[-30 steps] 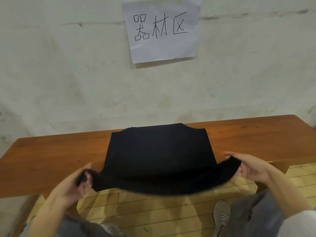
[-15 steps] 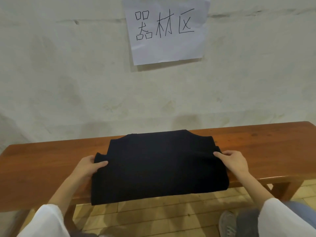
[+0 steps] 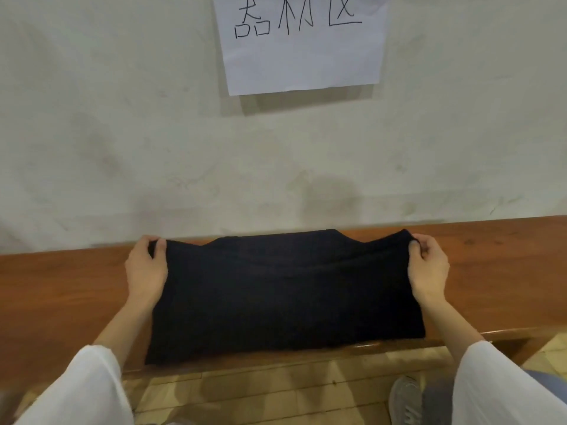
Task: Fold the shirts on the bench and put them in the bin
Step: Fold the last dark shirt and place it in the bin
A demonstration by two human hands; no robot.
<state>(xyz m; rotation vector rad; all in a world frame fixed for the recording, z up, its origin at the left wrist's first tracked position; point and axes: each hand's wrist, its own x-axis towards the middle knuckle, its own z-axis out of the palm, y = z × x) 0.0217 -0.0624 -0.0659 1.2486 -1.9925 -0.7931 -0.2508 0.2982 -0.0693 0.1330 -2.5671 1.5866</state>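
Two far corners of shirt (image 3: pixel 285 289) are pinched, fingers (image 3: pixel 160 248) clamped on fabric: left hand (image 3: pixel 147 268), right hand (image 3: pixel 428 268). Shirt lies on tabletop (image 3: pixel 61 286), reaching near edge; bare wood both sides. Vs 0.5 s ago, hands are shifted fwd.

One shirt (image 3: pixel 285 296), one bench (image 3: pixel 61 286), two grips (image 3: pixel 147 271) (image 3: pixel 429 268)

Black shirt (image 3: pixel 285 292) folded, flat on bench (image 3: pixel 61 289).

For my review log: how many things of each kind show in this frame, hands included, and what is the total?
black shirt: 1
wooden bench: 1
paper sign: 1
hands: 2, left hand and right hand
grey shoe: 1
bin: 0 in view
Total: 6
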